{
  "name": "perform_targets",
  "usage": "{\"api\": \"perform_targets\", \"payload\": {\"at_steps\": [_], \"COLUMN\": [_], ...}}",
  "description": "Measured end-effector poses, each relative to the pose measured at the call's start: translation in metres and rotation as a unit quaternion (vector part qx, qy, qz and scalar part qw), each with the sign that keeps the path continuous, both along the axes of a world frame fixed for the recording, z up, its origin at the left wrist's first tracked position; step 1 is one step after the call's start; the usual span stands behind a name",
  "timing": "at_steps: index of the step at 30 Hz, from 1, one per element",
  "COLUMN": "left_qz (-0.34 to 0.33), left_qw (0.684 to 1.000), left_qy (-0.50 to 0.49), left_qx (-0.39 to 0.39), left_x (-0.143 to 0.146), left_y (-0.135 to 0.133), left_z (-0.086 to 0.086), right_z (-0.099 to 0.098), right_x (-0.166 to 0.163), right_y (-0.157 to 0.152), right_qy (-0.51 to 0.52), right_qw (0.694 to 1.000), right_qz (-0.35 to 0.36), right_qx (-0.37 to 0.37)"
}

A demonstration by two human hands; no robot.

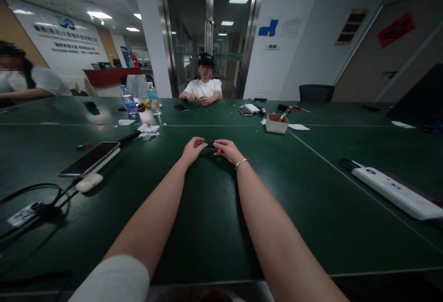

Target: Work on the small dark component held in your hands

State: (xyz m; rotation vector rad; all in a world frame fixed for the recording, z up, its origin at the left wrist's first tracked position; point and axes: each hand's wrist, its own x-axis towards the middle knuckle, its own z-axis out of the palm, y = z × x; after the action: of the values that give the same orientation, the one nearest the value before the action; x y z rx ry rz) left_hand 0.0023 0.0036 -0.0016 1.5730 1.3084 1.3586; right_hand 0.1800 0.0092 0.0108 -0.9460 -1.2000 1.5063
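Note:
My left hand (192, 149) and my right hand (226, 149) meet over the middle of the dark green table (214, 228), arms stretched forward. Both hands are closed in a pinch on a small dark object (210, 145) held between them; it is too small to name. A thin bracelet (242, 163) circles my right wrist.
A phone on a white power bank (90, 159) and a white case (89, 182) lie at the left with black cables (34, 205). A white power strip (398, 191) lies at the right. A small cardboard box (276, 123), water bottles (152, 99) and phones sit farther back. One person sits opposite, another at the far left.

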Motion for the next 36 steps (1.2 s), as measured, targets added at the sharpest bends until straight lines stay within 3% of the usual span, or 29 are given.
{"api": "perform_targets", "payload": {"at_steps": [6,10,13,36], "left_qz": [-0.040,-0.040,-0.053,-0.010], "left_qw": [0.997,0.999,0.997,0.999], "left_qy": [-0.036,-0.028,-0.035,-0.016], "left_qx": [-0.053,-0.023,-0.042,-0.038], "left_x": [0.0008,0.0018,0.0026,0.0043], "left_y": [-0.0002,-0.0021,-0.0029,-0.0051], "left_z": [0.0019,0.0032,0.0042,0.0101], "right_z": [-0.0011,-0.0012,-0.0017,-0.0006], "right_x": [0.0021,0.0024,0.0023,0.0027], "right_y": [-0.0007,-0.0001,0.0010,0.0035], "right_qy": [0.007,0.008,0.002,0.016], "right_qw": [1.000,1.000,1.000,1.000], "right_qz": [0.011,0.011,0.016,0.012], "right_qx": [0.012,0.012,0.009,0.002]}}
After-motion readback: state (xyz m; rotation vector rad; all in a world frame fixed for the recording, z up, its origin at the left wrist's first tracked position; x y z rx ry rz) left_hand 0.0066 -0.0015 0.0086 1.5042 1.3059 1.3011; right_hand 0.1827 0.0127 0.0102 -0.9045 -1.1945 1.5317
